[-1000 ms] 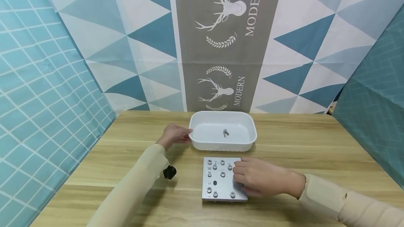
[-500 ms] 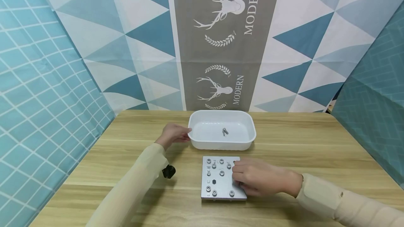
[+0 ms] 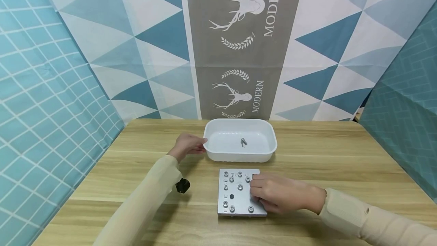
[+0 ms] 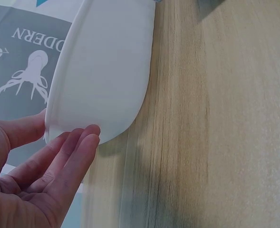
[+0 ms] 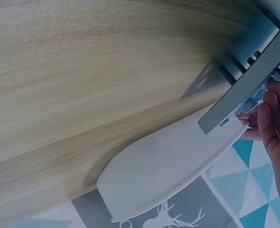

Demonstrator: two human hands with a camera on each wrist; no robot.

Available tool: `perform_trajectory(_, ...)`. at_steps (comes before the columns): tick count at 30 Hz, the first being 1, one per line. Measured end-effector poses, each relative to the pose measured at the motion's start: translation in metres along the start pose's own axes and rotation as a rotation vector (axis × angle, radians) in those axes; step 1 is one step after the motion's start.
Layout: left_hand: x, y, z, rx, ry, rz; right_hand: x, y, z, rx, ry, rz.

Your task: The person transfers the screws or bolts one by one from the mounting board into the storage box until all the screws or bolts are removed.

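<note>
A white tray [image 3: 239, 157] lies at the back of the table. My left hand [image 3: 187, 145] pinches its left end, thumb at the rim and fingers against the outer wall [image 4: 106, 85]. Nearer me is a silver metal plate [image 3: 243, 198] with several socket-head bolts set in it and a dark hexagonal recess [image 3: 231, 196]. At the plate's right side my right hand [image 3: 280, 193] has curled fingers over the top. In the right wrist view those fingers pinch a bolt [image 5: 276, 75], partly hidden. Threaded shanks [image 5: 227, 75] stick out under the plate.
A few small bolts [image 3: 243, 142] lie inside the tray. The wooden table [image 3: 327, 151] has a patterned cloth [image 3: 235, 48] behind it and a blue checked cloth [image 3: 51, 86] at its left. A black wrist device [image 3: 183, 186] sits under the left sleeve.
The head view shifts slightly. Left hand, tray and plate keep their places; the right hand's fingers shift very slightly at the plate.
</note>
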State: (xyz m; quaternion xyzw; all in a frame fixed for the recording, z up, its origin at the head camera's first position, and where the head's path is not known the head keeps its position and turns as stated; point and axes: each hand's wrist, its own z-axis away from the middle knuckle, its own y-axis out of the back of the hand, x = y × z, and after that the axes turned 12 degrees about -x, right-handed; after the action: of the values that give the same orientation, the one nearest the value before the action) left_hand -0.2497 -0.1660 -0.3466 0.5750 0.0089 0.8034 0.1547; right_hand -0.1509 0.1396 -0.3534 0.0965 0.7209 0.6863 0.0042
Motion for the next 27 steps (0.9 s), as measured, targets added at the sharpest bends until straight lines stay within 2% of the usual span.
perform_trajectory(16, 0.001, -0.001, 0.000, -0.005, 0.009, 0.000, -0.002, 0.000, 0.000, -0.028, -0.017, 0.025)
perform_trajectory(27, 0.000, 0.001, -0.001, -0.006, 0.016, -0.001, 0.001, 0.011, -0.001, -0.023, -0.034, 0.055)
